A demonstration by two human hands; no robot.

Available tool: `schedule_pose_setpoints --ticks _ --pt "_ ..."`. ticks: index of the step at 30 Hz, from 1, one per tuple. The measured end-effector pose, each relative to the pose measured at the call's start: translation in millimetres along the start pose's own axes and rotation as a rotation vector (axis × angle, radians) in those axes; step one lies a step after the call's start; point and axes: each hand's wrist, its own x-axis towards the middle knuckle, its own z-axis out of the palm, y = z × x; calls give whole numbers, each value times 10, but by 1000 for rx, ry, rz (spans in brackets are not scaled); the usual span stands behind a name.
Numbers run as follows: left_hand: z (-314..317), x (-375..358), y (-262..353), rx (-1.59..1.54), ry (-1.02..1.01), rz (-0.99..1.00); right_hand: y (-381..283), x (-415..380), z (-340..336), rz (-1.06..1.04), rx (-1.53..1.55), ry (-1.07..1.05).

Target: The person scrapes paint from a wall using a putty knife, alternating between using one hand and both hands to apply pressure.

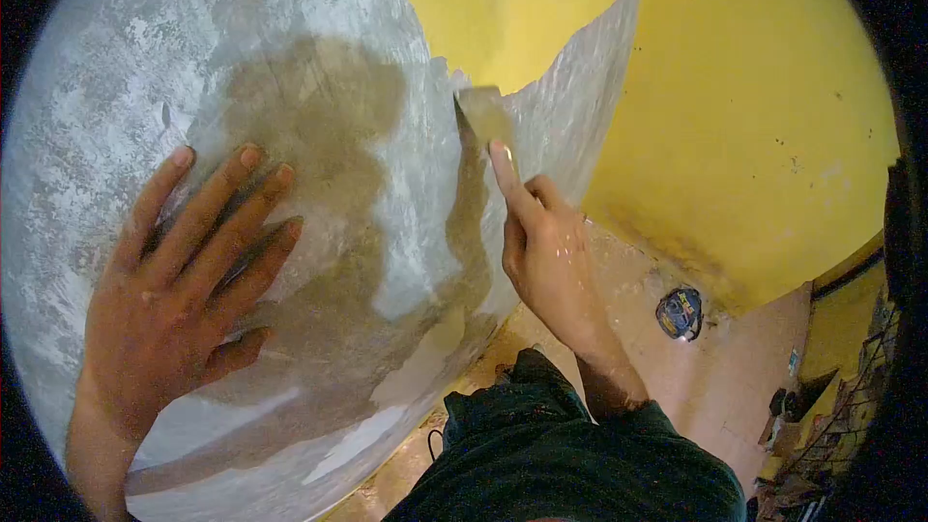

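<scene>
My left hand [184, 280] lies flat with its fingers spread on a large curved surface [106, 135] of mottled grey. In my right hand [553, 256] is a scraper [486, 116], its handle mostly hidden by my fingers. The index finger stretches along the tool toward the blade. That flat blade meets the grey surface close to the jagged border with a yellow area [464, 0]. Shadows of my head and arms fall across the grey part.
A wide yellow surface [744, 116] with dark specks fills the right side. Below it, a dark round object with yellow lettering [680, 314] lies on the pale floor [667, 387]. At the lower right is a metal rack or grating [846, 416], partly in the dark.
</scene>
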Motion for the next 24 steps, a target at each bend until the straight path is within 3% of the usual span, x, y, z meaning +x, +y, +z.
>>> schedule_pose_setpoints --ticks 10,13,24 --pt "39 -26 2 -19 37 -24 -31 25 9 6 -54 -8" --pt "24 1 10 8 25 2 -48 165 -4 -33 -53 89" --pt "30 -18 -5 -55 16 -4 -58 4 -45 42 -95 -61"
